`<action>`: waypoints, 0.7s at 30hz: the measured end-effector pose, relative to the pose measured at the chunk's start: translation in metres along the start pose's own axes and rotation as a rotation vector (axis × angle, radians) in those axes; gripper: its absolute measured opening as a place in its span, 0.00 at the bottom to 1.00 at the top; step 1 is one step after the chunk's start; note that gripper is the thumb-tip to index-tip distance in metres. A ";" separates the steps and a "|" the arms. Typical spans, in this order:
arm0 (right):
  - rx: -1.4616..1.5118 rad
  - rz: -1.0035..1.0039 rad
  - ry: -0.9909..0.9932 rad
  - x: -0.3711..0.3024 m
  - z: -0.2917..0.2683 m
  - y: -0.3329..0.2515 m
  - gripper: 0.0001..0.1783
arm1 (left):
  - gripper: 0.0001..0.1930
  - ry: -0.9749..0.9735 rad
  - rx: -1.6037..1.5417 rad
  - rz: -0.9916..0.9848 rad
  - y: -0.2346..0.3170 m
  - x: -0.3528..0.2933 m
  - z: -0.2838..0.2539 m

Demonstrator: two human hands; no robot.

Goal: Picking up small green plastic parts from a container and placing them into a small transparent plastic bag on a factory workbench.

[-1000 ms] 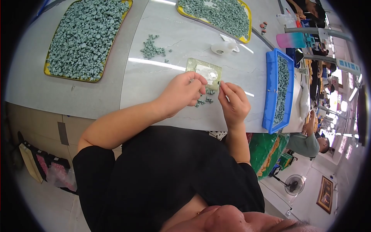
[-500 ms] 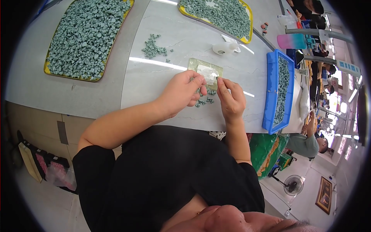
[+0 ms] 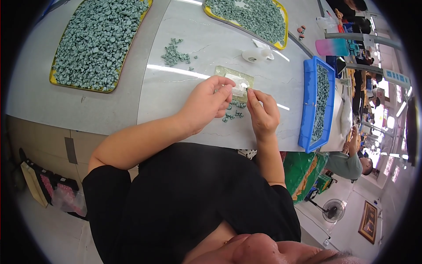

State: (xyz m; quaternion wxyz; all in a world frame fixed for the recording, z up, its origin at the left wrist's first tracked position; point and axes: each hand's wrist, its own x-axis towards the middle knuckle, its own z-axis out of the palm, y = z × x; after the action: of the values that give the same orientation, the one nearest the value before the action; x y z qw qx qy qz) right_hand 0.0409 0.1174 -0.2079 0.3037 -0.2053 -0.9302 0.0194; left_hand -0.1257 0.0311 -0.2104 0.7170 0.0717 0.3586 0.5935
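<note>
Over a pale green, see-through pad (image 3: 223, 71) with a white patch (image 3: 240, 87) on it, both hands are close together. My right hand (image 3: 263, 112) pinches a small green piece (image 3: 248, 89) between thumb and fingertips at the pad's right side. My left hand (image 3: 209, 103) is at the pad's left edge, thumb and index finger drawn together; what they hold, if anything, is too small to make out. Several small green pieces (image 3: 233, 115) lie on the table between the hands, partly covered by the left fingers.
Yellow-rimmed trays of green pieces stand at the far left (image 3: 83, 89) and far middle (image 3: 286, 31). A loose pile (image 3: 173, 53) and a white bottle (image 3: 257, 54) sit beyond the pad. At right is a blue bin (image 3: 310, 83); a pink-and-turquoise cup (image 3: 332, 47) stands behind it.
The left index finger has straightened and shifted slightly forward over the pad. My right hand keeps its pinch at nearly the same spot.
</note>
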 end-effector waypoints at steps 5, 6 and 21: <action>-0.021 -0.031 -0.022 0.002 -0.001 -0.003 0.17 | 0.11 -0.079 0.092 -0.069 0.006 0.000 -0.010; -0.002 -0.009 -0.009 0.002 -0.002 -0.004 0.16 | 0.11 -0.079 0.092 -0.069 0.005 0.000 -0.009; 1.285 1.081 0.103 -0.002 -0.017 -0.012 0.07 | 0.11 -0.059 0.100 0.019 0.003 0.000 0.000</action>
State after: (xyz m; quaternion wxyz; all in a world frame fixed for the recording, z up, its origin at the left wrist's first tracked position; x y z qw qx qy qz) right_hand 0.0479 0.1040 -0.1929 0.3526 -0.4105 -0.4967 0.6786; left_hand -0.1281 0.0319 -0.2088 0.7170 0.1281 0.3657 0.5795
